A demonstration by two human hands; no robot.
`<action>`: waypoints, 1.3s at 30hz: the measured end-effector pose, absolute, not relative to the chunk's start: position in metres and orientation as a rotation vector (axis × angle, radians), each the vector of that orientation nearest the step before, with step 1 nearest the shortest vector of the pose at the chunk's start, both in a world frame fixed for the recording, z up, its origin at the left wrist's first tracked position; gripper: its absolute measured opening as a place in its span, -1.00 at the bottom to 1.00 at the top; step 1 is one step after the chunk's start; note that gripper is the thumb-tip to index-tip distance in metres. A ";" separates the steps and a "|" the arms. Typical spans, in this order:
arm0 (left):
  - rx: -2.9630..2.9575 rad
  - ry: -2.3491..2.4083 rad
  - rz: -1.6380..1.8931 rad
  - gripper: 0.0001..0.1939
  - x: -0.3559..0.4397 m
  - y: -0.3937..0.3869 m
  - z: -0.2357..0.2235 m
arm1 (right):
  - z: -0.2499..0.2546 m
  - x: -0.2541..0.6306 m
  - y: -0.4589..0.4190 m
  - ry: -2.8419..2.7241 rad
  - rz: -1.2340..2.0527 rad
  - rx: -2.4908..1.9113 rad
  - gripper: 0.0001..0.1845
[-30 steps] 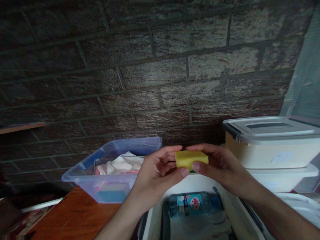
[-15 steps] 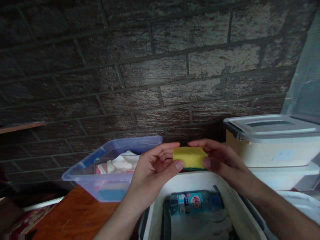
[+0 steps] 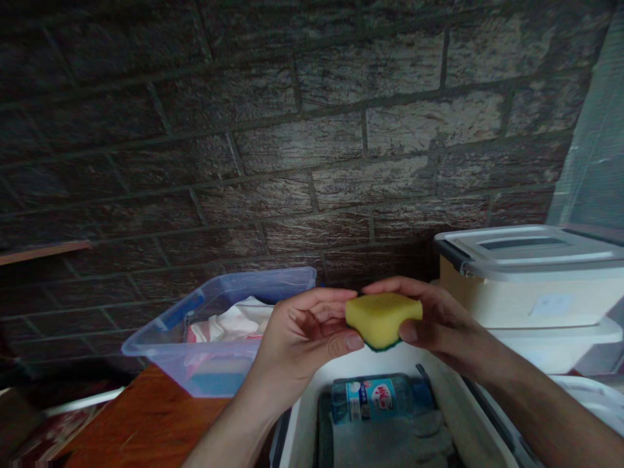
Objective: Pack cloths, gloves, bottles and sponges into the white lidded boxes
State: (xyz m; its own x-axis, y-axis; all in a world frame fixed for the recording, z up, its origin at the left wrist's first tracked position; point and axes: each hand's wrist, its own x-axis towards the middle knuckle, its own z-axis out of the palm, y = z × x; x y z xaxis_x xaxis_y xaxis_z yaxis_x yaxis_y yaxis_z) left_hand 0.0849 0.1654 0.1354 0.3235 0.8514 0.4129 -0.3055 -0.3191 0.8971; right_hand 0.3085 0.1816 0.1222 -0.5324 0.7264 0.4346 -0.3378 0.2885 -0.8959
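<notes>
A yellow sponge (image 3: 383, 318) with a dark green scouring layer underneath is held up between my two hands. My left hand (image 3: 312, 335) grips its left end, thumb in front and fingers behind. On the other end, the fingers and thumb of my right hand (image 3: 436, 318) are closed around it. Below the sponge stands an open white storage box (image 3: 480, 403). Inside that box lies a clear bottle (image 3: 375, 396) with a blue label, on its side, next to a grey glove-like item (image 3: 390, 442).
To the left, a translucent bluish bin (image 3: 166, 348) holds white and pink cloth (image 3: 238, 318) on a reddish wooden table (image 3: 160, 419). Stacked lidded boxes (image 3: 546, 286) stand at right. A dark brick wall (image 3: 292, 143) rises behind everything.
The sponge has turned in my hands, so that a corner now points toward me and more of its top shows. It has shifted slightly right and down.
</notes>
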 end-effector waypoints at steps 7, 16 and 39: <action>1.410 0.545 1.251 -0.72 0.086 0.163 0.138 | 0.118 0.313 0.188 -1.634 1.520 -0.294 -0.40; 1.410 0.619 1.244 -0.85 0.082 0.162 0.138 | 0.117 0.314 0.190 -1.558 1.571 -0.278 -0.43; 1.355 0.726 1.402 -0.57 0.089 0.168 0.140 | 0.127 0.297 0.181 -1.501 1.062 -0.261 -0.56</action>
State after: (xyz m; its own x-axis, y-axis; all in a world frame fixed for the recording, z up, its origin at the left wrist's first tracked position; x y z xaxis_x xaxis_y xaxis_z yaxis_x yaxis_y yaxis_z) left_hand 0.0894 0.1679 0.1402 0.1428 0.9263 0.3487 -0.2496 -0.3072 0.9183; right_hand 0.2966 0.1810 0.1266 -0.2571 0.6942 0.6723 -0.4028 0.5554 -0.7275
